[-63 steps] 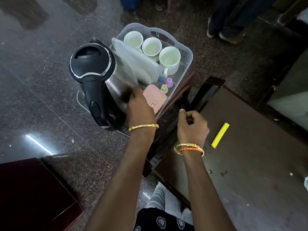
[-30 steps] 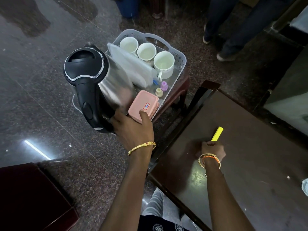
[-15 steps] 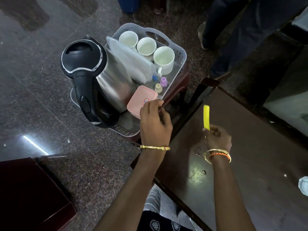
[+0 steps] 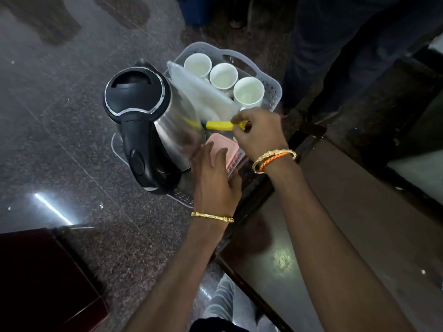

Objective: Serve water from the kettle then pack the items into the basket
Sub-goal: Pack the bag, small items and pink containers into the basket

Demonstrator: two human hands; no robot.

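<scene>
A white perforated basket [image 4: 272,88] stands on a low stool beside the table. Inside it are a steel kettle [image 4: 146,121] with a black lid and handle, a translucent flat lid or board [image 4: 201,92], three white cups [image 4: 248,92] and a pink box [image 4: 224,149]. My right hand [image 4: 260,133] is above the basket and pinches a flat yellow stick [image 4: 219,125] held level between the kettle and the cups. My left hand [image 4: 213,180] rests with spread fingers on the pink box, close to the kettle's body.
A dark wooden table [image 4: 347,224] fills the lower right, its corner next to the basket. A person's legs [image 4: 335,44] stand behind the basket. A dark red box [image 4: 40,279] sits on the polished stone floor at lower left.
My right hand picked the yellow stick off the table and carried it left over the basket. My left hand shifted the pink box and now lies on it.
</scene>
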